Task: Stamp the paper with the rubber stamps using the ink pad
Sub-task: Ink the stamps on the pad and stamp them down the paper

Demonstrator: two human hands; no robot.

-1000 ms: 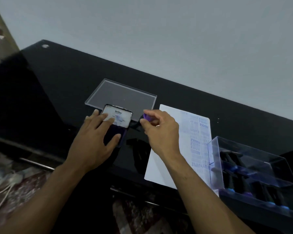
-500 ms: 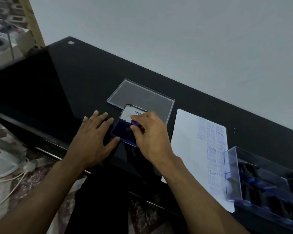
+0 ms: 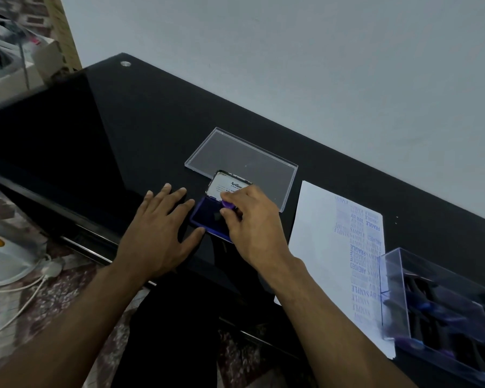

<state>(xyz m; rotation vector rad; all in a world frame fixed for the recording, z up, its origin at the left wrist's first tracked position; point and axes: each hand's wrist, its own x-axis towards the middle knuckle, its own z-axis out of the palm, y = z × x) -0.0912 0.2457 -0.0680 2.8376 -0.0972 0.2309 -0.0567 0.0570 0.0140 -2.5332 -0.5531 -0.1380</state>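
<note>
On the black counter (image 3: pixel 151 130) everything I need lies within reach, and I judge I am at the inking step. The paper (image 3: pixel 319 233) lies to my right, well apart from the pad, its far and right side already crowded with blue impressions, the near left part blank. At its right edge stands a clear plastic box (image 3: pixel 431 303) with dark stamps lying inside; I cannot count them. A clear lid (image 3: pixel 241 155) lies flat behind the ink pad (image 3: pixel 205 217), whose own labelled cover (image 3: pixel 227 186) is tipped open. My left hand (image 3: pixel 157 233) lies spread flat just beside the pad, thumb by its near corner, steadying it. My right hand (image 3: pixel 252 225) pinches a small purple-knobbed stamp (image 3: pixel 228 204) down over the dark pad. Next, I think, comes a lift straight up, a carry across to blank paper, and an even press without rocking, or the print may smear.
</note>
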